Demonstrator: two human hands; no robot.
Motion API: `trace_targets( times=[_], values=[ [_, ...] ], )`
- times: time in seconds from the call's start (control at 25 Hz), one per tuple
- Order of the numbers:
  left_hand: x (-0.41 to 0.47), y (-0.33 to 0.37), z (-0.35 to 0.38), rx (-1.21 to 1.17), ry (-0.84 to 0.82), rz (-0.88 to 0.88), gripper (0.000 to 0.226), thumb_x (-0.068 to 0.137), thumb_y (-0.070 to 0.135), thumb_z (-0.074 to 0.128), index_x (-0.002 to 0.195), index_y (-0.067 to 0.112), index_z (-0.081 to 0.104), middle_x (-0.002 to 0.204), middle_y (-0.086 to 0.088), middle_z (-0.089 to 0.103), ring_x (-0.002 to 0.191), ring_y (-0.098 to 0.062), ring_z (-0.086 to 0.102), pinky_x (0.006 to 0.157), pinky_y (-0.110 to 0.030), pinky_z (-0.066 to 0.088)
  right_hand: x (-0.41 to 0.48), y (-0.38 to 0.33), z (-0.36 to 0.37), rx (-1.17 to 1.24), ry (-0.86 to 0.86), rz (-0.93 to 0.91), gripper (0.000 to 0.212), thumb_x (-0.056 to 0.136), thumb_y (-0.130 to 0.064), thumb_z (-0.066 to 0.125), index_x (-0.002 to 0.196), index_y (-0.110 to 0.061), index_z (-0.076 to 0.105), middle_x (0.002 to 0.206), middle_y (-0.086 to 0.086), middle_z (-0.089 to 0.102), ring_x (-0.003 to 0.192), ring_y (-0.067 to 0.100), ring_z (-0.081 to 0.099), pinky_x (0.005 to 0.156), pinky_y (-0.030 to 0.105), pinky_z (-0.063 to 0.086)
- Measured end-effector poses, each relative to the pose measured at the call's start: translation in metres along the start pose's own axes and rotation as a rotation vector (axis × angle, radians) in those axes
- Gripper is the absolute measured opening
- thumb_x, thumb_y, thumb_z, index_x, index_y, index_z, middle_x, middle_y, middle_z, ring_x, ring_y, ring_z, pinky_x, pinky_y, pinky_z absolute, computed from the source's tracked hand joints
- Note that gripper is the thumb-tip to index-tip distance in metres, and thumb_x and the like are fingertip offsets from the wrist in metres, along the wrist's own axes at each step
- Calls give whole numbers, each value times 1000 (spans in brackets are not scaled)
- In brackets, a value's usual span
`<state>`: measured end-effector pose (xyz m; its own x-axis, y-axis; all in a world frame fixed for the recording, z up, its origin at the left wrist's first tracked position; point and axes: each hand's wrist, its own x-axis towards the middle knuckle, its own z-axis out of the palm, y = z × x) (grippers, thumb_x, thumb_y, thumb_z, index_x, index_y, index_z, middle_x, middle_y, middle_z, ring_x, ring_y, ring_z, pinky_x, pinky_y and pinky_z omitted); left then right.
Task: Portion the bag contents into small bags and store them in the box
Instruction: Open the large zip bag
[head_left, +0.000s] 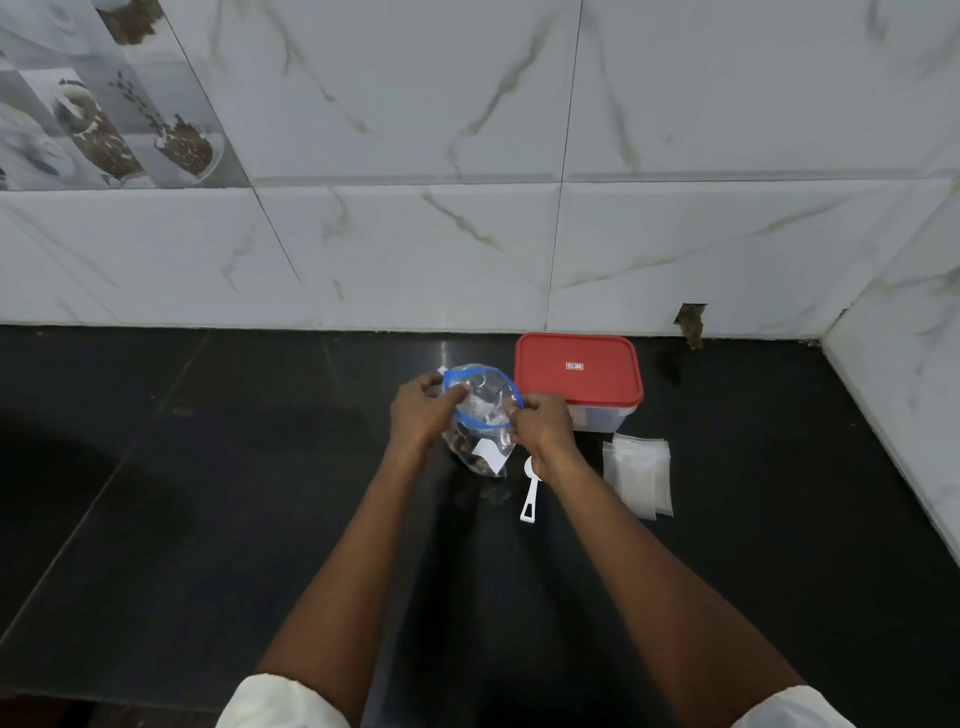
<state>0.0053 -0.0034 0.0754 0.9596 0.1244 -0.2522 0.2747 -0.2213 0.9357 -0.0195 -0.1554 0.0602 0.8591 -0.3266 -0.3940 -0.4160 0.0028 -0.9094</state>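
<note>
White scoop (530, 493) lies just nearer than the right hand (540, 422), small bags (637, 478) off to its right. Both hands' fingers are curled, left hand (422, 410) too, pinching the zip bag (484, 399) rim between them. The red-lidded box (576, 370) is just past the right fingers.

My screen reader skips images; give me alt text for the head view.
Left hand and right hand grip the blue-rimmed mouth of a clear bag of dark pieces on a black counter. Right of it stands a box, red lid on; nearer lie a white scoop and small empty bags.
</note>
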Motion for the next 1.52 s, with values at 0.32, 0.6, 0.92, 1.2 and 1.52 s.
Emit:
trace_targets(
  times=[0.32,0.6,0.92,1.2,1.52],
  values=[
    [9,20,-9,127,-205,-164,10,90,-3,63,89,-10,71,69,-15,61,44,-17,61,45,-24,55,-1,-5,-2,229,-37,99,16,95,3,53,90,-9,63,88,12,67,71,22,66,56,36,59],
    [4,1,-11,-450,-315,-452,33,102,25,58,94,-6,68,83,-23,75,73,-32,74,58,-38,63,-1,3,-11,279,-95,138,10,95,1,57,91,-1,65,83,12,68,72,24,67,62,38,60],
    [6,8,1,-308,-249,-477,9,93,-5,60,101,-7,64,97,-22,64,77,-28,67,56,-38,62,0,2,0,201,-107,29,17,97,-7,57,85,-9,68,88,14,70,70,23,69,65,40,61],
    [5,-7,-2,-696,-272,-641,21,104,0,44,91,-5,60,93,-22,65,83,-32,66,51,-44,60,0,10,-3,320,-163,105,22,99,0,49,91,-12,65,88,9,68,80,27,68,59,33,58],
    [-2,-30,-4,-834,-379,-619,23,96,-1,43,101,-11,63,84,-25,74,69,-31,76,61,-42,64,12,12,-13,541,-258,406,24,101,5,37,95,-5,58,92,14,63,82,23,62,90,43,48]
  ],
)
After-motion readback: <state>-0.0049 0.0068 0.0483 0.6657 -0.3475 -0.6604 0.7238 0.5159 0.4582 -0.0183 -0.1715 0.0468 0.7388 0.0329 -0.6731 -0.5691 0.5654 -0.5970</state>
